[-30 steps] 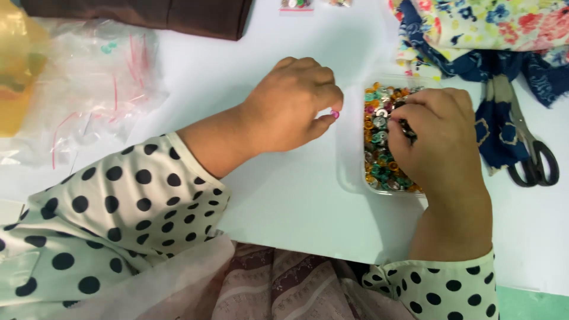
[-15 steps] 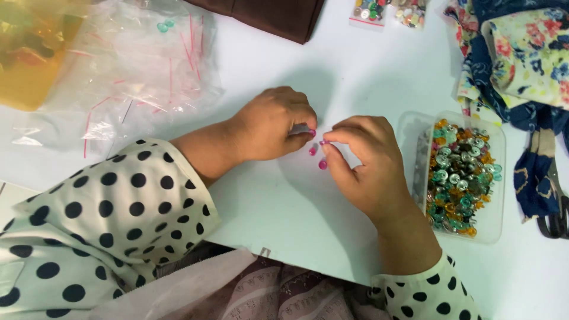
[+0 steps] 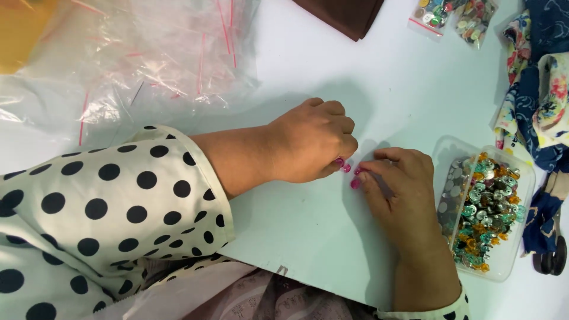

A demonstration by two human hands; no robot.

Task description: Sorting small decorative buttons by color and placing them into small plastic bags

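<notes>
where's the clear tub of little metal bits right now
In the head view the clear tub sits on the white table at the right, just beside the right hand.

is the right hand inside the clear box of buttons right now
No, the right hand rests on the white table left of the clear box, fingertips meeting the left hand.

Packaging on the white table.
Clear red-striped zip bags [image 3: 148,53] lie up-left of the hands; two small clear button-filled packets [image 3: 453,15] up-right; clear plastic tub [image 3: 504,261] just right.
</notes>
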